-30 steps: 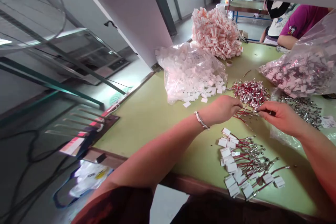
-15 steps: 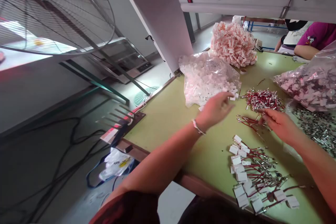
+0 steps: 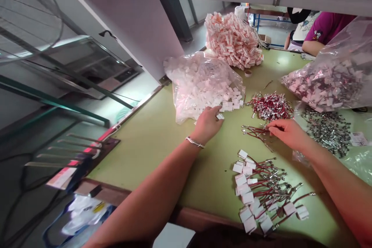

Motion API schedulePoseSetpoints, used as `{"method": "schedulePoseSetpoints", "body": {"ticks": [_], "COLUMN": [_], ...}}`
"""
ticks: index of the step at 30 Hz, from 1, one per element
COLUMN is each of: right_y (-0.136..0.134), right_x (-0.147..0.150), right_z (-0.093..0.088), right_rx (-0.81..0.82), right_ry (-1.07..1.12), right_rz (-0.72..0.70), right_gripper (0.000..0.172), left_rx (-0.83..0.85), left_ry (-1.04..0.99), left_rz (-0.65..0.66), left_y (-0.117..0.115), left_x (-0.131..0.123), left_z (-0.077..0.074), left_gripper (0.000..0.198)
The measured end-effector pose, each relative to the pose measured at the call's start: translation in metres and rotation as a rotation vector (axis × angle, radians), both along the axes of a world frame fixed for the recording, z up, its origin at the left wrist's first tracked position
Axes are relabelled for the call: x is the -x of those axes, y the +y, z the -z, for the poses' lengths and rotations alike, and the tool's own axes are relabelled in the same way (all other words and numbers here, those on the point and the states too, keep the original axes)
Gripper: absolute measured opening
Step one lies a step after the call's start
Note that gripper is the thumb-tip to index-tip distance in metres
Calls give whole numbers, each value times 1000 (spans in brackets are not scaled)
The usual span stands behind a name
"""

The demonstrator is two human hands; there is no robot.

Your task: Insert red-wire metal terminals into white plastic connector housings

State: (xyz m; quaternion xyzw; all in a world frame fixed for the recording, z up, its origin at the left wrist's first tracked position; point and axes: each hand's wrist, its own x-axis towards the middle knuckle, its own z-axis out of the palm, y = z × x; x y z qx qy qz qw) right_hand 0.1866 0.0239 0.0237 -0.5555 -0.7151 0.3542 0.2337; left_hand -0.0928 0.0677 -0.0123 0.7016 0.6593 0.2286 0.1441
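My left hand (image 3: 208,123) reaches to the loose white plastic connectors (image 3: 229,104) spilling from a clear bag (image 3: 200,81), its fingertips pinched on one small white piece (image 3: 220,116). My right hand (image 3: 286,133) rests on a few red wires (image 3: 255,131) lying on the green table (image 3: 157,139), fingers pressed on their ends. Behind them lies a heap of red wires with metal terminals (image 3: 270,105). In front of me sits a pile of finished red wires with white connectors (image 3: 261,190).
A mound of pink-and-white parts (image 3: 232,40) stands at the back. A bag of assembled pieces (image 3: 331,81) and a bag of metal terminals (image 3: 325,128) lie at the right. Another person's arm (image 3: 314,46) rests at the far end. A fan guard (image 3: 29,23) stands left.
My left hand left the red wires, swung left to the white connectors and closed on one. My right hand stayed on the few red wires. The camera view shifted.
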Motion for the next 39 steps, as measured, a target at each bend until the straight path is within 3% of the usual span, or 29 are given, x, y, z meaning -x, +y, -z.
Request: {"method": "schedulePoseSetpoints", "body": {"ticks": [5,8,12,18,22,28,32,39], "right_y": [-6,-8,-12,-20,-22,-23,-23,-25], "right_x": [7,13,20,25,27,28,26,25], "right_z": [-7,-6,-5,-4,-2,1,2,3], "right_rx": [35,48,28,-15,-111,-407,-468,-686], "right_ry": [25,43,74,32,12,-150,-189,-479], "right_rz": [57,83,72,51,-16,-110,-146,-271], "right_gripper": [22,23,21,20,16,14,14,27], "left_rx": [5,176,494,706,751,786,803,787], "left_ry": [-261,-590,-955,-1379,-1402,-1419,-1391,-1244], "left_rz": [-33,15,184,186,168,205,219,243], "left_y": [-8,-20,-40,-48,-47,-46,-46,-47], "left_x": [5,-8,-37,-55,-52,-49,-48,-48], "left_z": [-7,-16,-23,-20,-20,-18,-16,-20], "left_gripper": [25,29,29,13,13,14,16,20]}}
